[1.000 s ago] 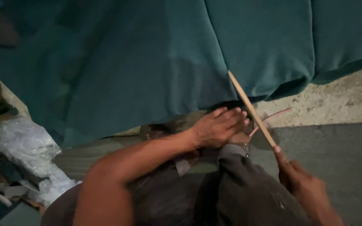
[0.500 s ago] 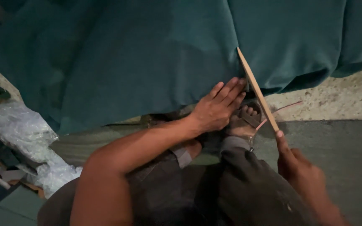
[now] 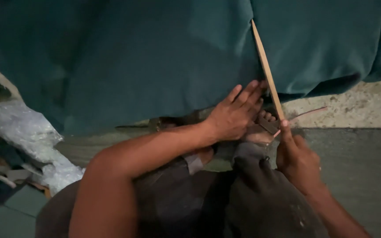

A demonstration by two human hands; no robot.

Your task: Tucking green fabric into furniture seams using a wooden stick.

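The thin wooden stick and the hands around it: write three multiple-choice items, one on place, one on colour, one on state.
1. Where does the stick's upper end lie?
A. against the draped fabric
B. on the crumpled plastic
C. under the knee

2. What colour is the draped fabric?
A. red
B. teal green
C. white

3. How does the right hand meet the stick?
A. it lies apart from it
B. it presses it flat with an open palm
C. it holds the lower end

Answers: 1 A, the stick slants up across the fabric. 2 B, the cloth is teal green throughout. 3 C, the fingers close on the stick's lower end while the left hand rests beside it.
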